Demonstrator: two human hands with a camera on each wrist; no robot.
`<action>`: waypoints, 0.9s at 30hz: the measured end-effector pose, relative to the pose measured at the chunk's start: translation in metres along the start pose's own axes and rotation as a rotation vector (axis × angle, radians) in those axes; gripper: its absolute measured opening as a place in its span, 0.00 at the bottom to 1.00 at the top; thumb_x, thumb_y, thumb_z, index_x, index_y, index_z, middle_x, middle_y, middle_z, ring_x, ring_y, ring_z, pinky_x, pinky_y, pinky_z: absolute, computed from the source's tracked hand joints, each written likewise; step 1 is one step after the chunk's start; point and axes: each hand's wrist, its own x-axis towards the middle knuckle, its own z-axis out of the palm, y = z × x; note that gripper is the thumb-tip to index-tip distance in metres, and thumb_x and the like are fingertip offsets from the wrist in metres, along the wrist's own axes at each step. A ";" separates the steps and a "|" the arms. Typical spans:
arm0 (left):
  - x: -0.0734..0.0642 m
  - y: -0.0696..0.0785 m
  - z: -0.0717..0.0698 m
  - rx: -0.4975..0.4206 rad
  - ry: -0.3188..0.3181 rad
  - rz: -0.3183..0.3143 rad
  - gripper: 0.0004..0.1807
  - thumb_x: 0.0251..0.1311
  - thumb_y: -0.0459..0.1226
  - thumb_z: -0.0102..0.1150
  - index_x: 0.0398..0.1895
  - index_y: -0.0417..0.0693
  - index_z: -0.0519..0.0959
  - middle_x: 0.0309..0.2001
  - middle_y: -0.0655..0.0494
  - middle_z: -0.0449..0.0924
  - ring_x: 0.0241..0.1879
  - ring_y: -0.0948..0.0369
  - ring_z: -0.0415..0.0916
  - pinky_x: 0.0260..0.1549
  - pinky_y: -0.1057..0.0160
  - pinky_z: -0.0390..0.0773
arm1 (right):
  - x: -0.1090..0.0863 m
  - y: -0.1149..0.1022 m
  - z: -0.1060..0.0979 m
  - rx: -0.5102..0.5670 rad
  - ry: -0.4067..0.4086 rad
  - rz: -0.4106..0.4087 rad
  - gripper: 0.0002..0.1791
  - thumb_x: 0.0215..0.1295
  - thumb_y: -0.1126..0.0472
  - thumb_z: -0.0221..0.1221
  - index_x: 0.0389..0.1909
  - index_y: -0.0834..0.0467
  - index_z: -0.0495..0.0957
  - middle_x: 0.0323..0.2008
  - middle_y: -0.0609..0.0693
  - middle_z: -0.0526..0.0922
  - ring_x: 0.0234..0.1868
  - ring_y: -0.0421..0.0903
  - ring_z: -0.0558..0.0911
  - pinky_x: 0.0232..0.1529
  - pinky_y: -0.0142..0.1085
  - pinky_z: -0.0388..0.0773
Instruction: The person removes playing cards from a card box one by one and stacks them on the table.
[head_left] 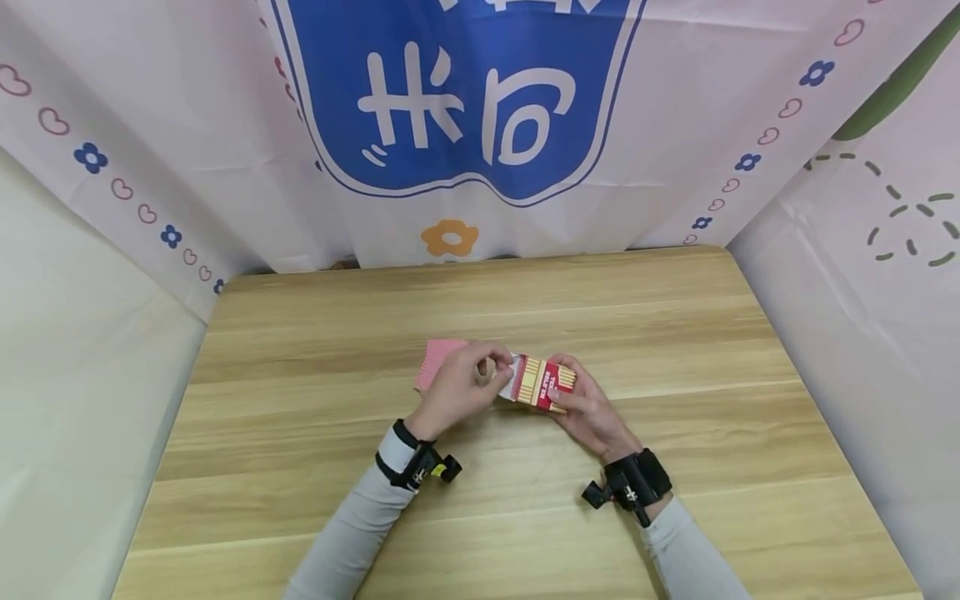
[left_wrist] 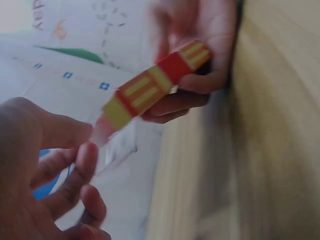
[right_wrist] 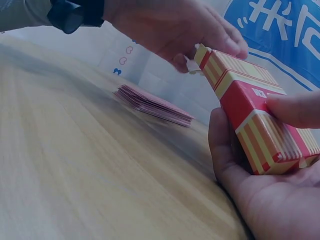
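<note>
My right hand [head_left: 596, 417] grips a red and yellow striped playing-card box [head_left: 534, 382] from its right end, thumb on the printed face and fingers underneath. Between thumb and fingertips, my left hand [head_left: 459, 385] pinches the whitish flap [head_left: 512, 377] at the box's other end. In the left wrist view the box [left_wrist: 145, 87] slants from the left fingertips up to the right palm. A stack of cards [head_left: 438, 358] with pink patterned backs lies on the table, partly hidden by the left hand. The right wrist view shows the stack [right_wrist: 152, 104] slightly fanned at its edges.
The wood-grain table [head_left: 300, 417] reaches back to a white printed cloth [head_left: 525, 225] with a blue emblem. White cloth walls stand along both sides. Each wrist carries a black camera strap [head_left: 637, 485].
</note>
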 end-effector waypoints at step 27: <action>-0.001 -0.001 -0.022 -0.021 -0.165 -0.159 0.10 0.71 0.39 0.68 0.49 0.46 0.80 0.38 0.57 0.88 0.33 0.64 0.76 0.37 0.64 0.75 | -0.001 -0.002 0.003 0.010 0.031 0.018 0.29 0.76 0.77 0.50 0.67 0.47 0.61 0.68 0.55 0.69 0.64 0.49 0.81 0.63 0.42 0.82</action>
